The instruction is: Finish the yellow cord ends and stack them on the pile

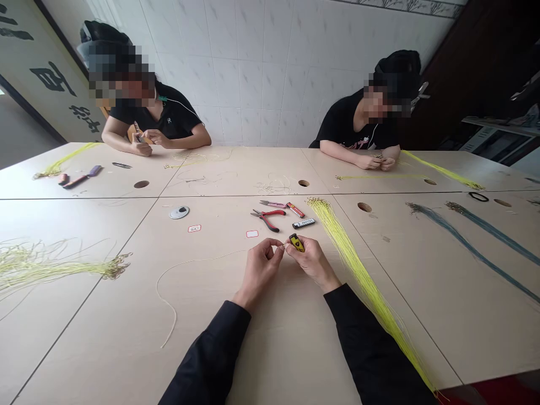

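Note:
In the middle of the table, my left hand (262, 263) pinches a thin pale-yellow cord (198, 260) near its end. The rest of the cord curves away over the tabletop to the left. My right hand (312, 260) is closed around a yellow-and-black lighter (296, 242). The fingertips of both hands almost meet, and the cord's tip between them is too small to make out. Just beyond lie red-handled pliers (270, 218), small snips (273, 204), a red lighter (295, 210) and a black-and-white lighter (304, 223).
A long bundle of yellow cords (350, 253) runs along my right side. Another yellow bundle (63, 269) lies left, and blue-grey cords (468, 236) far right. A round metal disc (179, 212) sits ahead. Two people (164, 115) work across the table (105, 337).

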`<state>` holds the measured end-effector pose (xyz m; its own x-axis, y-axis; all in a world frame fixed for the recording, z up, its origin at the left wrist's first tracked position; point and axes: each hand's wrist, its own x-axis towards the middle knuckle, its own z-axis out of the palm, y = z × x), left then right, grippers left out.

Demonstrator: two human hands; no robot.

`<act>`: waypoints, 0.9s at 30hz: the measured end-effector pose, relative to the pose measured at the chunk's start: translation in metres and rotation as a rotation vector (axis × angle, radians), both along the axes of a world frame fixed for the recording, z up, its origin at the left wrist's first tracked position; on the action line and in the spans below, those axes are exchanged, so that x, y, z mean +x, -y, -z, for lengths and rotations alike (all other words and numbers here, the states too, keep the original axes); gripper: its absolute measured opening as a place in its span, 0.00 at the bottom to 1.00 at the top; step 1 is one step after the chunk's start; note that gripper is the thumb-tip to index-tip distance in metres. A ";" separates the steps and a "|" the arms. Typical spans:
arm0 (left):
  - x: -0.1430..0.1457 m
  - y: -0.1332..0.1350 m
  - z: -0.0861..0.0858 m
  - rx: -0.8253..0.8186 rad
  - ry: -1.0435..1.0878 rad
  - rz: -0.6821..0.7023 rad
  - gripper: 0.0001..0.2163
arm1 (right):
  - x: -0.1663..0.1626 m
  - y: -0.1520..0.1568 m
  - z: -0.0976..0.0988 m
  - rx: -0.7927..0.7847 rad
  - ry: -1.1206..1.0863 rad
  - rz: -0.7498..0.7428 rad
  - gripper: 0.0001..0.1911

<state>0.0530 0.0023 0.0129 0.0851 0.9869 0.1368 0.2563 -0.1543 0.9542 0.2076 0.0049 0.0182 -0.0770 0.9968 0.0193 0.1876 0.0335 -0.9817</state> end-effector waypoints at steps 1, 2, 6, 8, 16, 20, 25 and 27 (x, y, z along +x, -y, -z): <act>0.000 0.000 0.000 0.001 0.001 -0.001 0.12 | 0.000 0.000 0.000 -0.004 -0.002 -0.003 0.14; 0.000 0.000 -0.001 0.003 0.001 -0.002 0.12 | 0.000 0.000 0.000 -0.008 -0.001 -0.005 0.14; 0.000 0.000 0.000 0.013 -0.021 -0.006 0.13 | 0.001 -0.001 -0.001 0.007 0.021 -0.011 0.14; 0.000 0.000 0.001 0.016 -0.043 -0.009 0.12 | 0.001 -0.001 -0.001 0.029 0.056 -0.007 0.13; 0.002 0.001 -0.001 0.029 -0.100 0.004 0.12 | -0.002 0.000 -0.001 0.069 0.187 0.054 0.13; 0.000 -0.001 -0.001 -0.002 -0.063 0.004 0.12 | 0.001 0.000 -0.003 0.062 0.172 0.060 0.15; -0.001 -0.001 -0.001 -0.057 0.043 0.011 0.15 | 0.005 0.000 -0.007 0.091 0.122 0.036 0.18; -0.001 -0.001 -0.002 -0.069 0.066 0.013 0.16 | 0.005 0.000 -0.008 0.104 0.118 0.003 0.17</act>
